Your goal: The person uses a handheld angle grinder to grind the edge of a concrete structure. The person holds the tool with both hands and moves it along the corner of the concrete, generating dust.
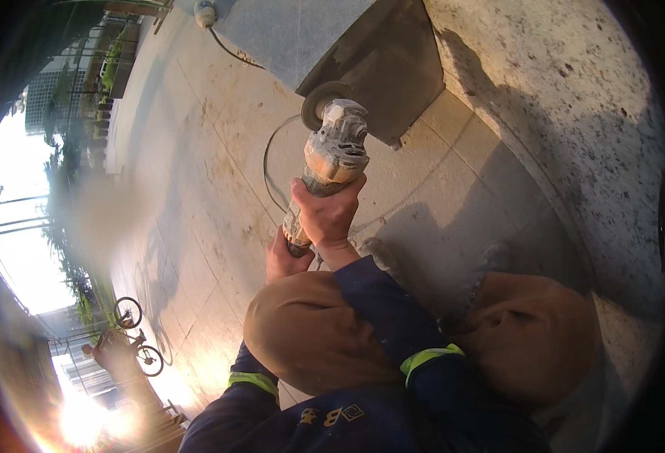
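Note:
A dusty angle grinder (335, 151) is held out in front of me in both hands. My right hand (331, 214) wraps round its body just behind the head. Farther back, my left hand (285, 260) grips the rear end, partly hidden by my knee. The round disc (316, 106) overlaps the lower left edge of a grey slab (393, 72) with a darker face. Whether the disc touches the slab or spins, I cannot tell. A thin cable (266, 162) curves beside the grinder.
On the right rises a speckled pale stone surface (544, 75). A plug connector (205, 13) with a dark cord lies at the top left. Pale paving (196, 151) stretches leftward to a bicycle (140, 340). My bent knees (313, 328) frame the lower middle; low sun glares at lower left.

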Action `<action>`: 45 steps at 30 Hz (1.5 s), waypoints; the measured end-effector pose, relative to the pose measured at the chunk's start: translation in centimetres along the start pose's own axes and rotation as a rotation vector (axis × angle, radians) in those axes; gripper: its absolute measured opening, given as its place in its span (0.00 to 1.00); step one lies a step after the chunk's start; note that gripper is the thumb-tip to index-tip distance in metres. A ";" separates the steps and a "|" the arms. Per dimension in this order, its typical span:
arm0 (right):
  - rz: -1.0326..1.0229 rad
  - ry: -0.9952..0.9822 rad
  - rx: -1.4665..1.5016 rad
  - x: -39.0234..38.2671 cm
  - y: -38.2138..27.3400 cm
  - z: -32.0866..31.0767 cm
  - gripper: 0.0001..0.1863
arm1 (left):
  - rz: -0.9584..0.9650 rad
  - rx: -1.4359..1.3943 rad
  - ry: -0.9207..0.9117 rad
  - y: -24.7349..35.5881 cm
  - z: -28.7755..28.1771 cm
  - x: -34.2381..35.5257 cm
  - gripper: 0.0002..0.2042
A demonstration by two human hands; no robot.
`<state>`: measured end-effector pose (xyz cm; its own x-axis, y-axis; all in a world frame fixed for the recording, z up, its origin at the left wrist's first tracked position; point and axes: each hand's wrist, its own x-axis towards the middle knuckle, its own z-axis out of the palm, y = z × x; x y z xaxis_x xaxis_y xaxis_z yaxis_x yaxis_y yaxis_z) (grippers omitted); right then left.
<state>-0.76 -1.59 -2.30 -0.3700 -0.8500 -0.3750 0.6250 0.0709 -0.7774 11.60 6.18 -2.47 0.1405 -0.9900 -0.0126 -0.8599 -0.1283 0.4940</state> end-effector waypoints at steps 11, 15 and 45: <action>0.013 0.013 -0.002 -0.3 -0.2 0.1 0.40 | 0.066 0.033 0.037 -0.3 0.0 0.0 0.24; 0.029 0.035 -0.044 -0.1 -0.2 0.4 0.40 | 0.071 0.053 0.000 -0.8 -0.2 0.5 0.24; 0.007 0.036 0.021 0.0 -0.3 0.5 0.41 | 0.088 0.037 0.002 -0.8 -0.3 0.5 0.25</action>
<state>-0.64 -1.83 -1.79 -0.3895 -0.8304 -0.3984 0.6420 0.0653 -0.7639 12.54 5.82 -2.58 0.0644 -0.9974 0.0309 -0.8866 -0.0430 0.4605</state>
